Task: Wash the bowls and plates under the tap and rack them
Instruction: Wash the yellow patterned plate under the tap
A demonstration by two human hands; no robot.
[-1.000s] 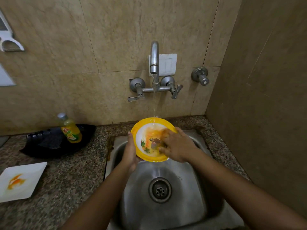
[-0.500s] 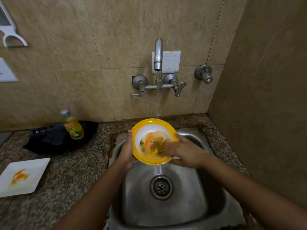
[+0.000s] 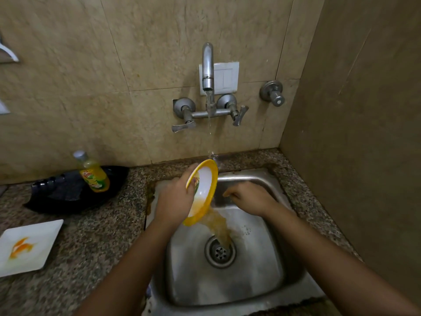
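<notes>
A yellow-rimmed white bowl is tipped on edge over the steel sink, and brownish-orange water pours from its lower rim toward the drain. My left hand grips the bowl's left rim, thumb inside. To the right of the bowl, apart from it, my right hand hangs over the sink with loosely curled fingers and holds nothing. Above, the wall tap runs a thin stream onto the bowl's top edge. A square white plate with orange smears lies on the counter at the left.
A yellow dish-soap bottle stands on a black tray at the back left of the speckled granite counter. Tiled walls close in behind and on the right. A second valve sticks out right of the tap.
The bowl has been tipped from facing up to standing on edge, dumping its dirty water. My right hand has left the inside of the bowl and moved to its right.
</notes>
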